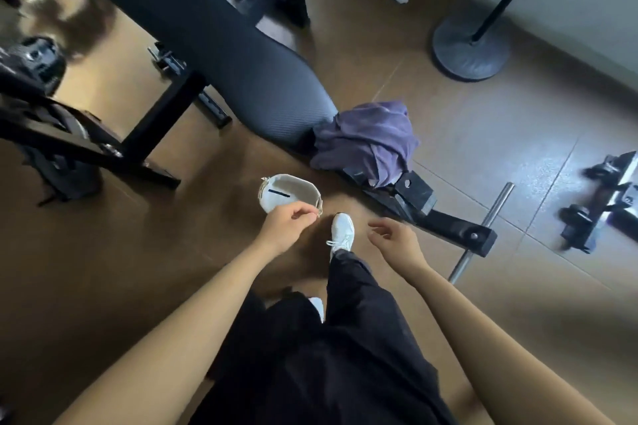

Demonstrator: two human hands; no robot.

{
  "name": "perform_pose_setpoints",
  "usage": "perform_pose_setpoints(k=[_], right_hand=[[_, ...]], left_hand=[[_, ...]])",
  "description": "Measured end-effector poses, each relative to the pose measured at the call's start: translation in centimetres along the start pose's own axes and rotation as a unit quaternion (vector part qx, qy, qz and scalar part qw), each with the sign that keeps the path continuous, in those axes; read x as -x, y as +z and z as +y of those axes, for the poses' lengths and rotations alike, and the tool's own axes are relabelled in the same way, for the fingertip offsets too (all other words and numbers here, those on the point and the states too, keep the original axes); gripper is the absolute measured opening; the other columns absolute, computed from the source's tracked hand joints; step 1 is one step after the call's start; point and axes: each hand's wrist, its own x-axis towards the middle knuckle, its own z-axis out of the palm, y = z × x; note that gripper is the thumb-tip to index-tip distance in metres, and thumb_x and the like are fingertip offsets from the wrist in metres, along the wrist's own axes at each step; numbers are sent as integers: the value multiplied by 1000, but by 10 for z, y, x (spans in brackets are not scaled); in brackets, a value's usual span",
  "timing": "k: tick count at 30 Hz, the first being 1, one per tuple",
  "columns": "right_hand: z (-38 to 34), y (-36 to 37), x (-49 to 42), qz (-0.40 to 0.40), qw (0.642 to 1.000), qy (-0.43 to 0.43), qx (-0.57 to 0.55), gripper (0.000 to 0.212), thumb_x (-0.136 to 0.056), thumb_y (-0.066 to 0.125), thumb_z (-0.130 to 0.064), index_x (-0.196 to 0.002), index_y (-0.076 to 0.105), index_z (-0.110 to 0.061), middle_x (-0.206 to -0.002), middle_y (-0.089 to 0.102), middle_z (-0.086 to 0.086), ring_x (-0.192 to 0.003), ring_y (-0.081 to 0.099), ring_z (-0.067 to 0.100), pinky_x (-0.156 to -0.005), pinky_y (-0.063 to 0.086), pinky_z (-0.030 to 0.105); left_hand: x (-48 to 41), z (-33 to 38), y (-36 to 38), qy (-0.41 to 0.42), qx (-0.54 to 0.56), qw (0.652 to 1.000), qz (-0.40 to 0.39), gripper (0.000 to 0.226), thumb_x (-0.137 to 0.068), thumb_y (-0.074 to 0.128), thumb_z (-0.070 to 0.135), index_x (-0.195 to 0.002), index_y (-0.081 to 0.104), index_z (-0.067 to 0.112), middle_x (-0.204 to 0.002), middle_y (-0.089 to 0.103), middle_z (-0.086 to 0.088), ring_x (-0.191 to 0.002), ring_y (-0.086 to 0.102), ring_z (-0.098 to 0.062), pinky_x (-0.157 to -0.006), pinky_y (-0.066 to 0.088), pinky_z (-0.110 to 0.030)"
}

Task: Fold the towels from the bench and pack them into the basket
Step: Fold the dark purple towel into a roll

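The purple towel (366, 141) is heaped unfolded on the bench (207, 31) end, overhanging; slippage to the floor (103, 269) is risked. The left hand (288, 224) is curled at the basket (286, 191) rim, grip unconfirmed. The right hand (397, 238) is relaxed, empty.

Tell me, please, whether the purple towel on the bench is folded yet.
Not folded: the purple towel lies crumpled over the bench end.

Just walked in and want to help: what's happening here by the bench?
A person stands over a small white fabric basket, left hand curled at its rope handle; whether it grips is unclear. The right hand hangs open, holding nothing. A crumpled purple towel lies unfolded at the end of the dark padded bench. No towel shows in the basket.
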Motion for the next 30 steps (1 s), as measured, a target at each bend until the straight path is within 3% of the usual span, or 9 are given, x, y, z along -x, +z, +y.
perform_pose_setpoints(k=[8,10,13,16,18,24,30], right_hand=[[-39,-74,-185,88,996,-3,-7,23,-93,68,-17,-114,71,-9,-101,71,5,-88,65,19,-82,49,31],[-41,-79,-218,103,995,-6,6,25,-91,69,-16,-115,70,-10,-106,71,7,-91,66,22,-85,53,36],[-36,-72,-252,86,995,-33,33,28,-86,75,-13,-112,69,-4,-111,65,19,-99,63,32,-91,51,36],[-22,-61,-266,87,988,-67,105,32,-78,79,-15,-106,66,-11,-107,59,12,-100,55,32,-84,54,47],[-16,-57,-266,109,985,-78,108,30,-79,79,-12,-107,69,-12,-107,60,10,-100,56,32,-80,54,47],[-27,-53,-261,191,975,-53,97,7,-87,76,-11,-93,78,-11,-94,67,7,-89,60,28,-75,50,37],[-77,-56,-234,274,961,13,37,5,-93,68,-11,-96,71,-8,-97,70,7,-89,58,21,-78,43,27]], left_hand=[[-182,99,13,15,-67,998,-14,18,-95,67,21,-110,77,20,-105,76,0,-101,69,-18,-95,55,-35],[-220,109,19,20,-103,994,-23,20,-94,67,23,-112,76,21,-107,76,0,-103,69,-19,-96,56,-39],[-260,114,30,40,-168,983,-62,22,-93,70,25,-114,74,22,-106,73,6,-102,67,-15,-94,55,-34],[-283,106,40,84,-250,958,-111,39,-84,79,28,-121,69,21,-117,69,1,-106,65,-18,-96,53,-37],[-292,95,45,102,-289,942,-134,48,-79,84,27,-123,66,22,-121,65,-1,-108,64,-21,-95,54,-42],[-311,85,42,218,-343,908,-102,12,-95,67,27,-105,70,22,-108,69,1,-103,62,-24,-83,50,-39],[-316,122,-3,276,-259,909,-178,13,-99,60,32,-105,63,22,-102,71,0,-95,65,-23,-83,52,-39]])
